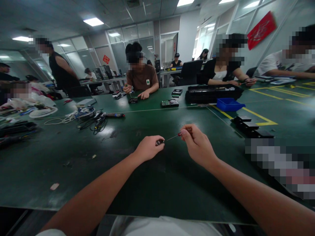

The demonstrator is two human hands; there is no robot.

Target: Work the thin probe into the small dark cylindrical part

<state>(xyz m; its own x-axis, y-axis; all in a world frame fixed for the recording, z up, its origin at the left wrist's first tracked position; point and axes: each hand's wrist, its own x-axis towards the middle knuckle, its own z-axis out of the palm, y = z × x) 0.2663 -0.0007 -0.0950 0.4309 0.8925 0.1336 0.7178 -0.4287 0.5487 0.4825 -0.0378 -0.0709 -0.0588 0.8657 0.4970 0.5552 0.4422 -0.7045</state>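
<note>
Watching remotely, I noted green desk [81, 177], yellow lines [267, 123] far right, ceiling lights [93, 22] overhead; mid-desk, left hand [148, 148] pinched small dark part [159, 142], right hand [199, 144] gripped screwdriver [179, 134], tip near part.

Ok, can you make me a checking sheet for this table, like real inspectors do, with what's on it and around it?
Surface: green table, dark smudges, yellow lines at right.
Things in hand: screwdriver, its tip pointing toward a small dark part.
Clutter: pale scrap at left; blue bin and black pieces at right.
Hands: left hand holds the small dark part; right hand grips the screwdriver.
Cables: tangled bundle at left, apart from both hands.
Surroundings: co-worker in brown across the table, other people about; red banner at upper right.
</note>
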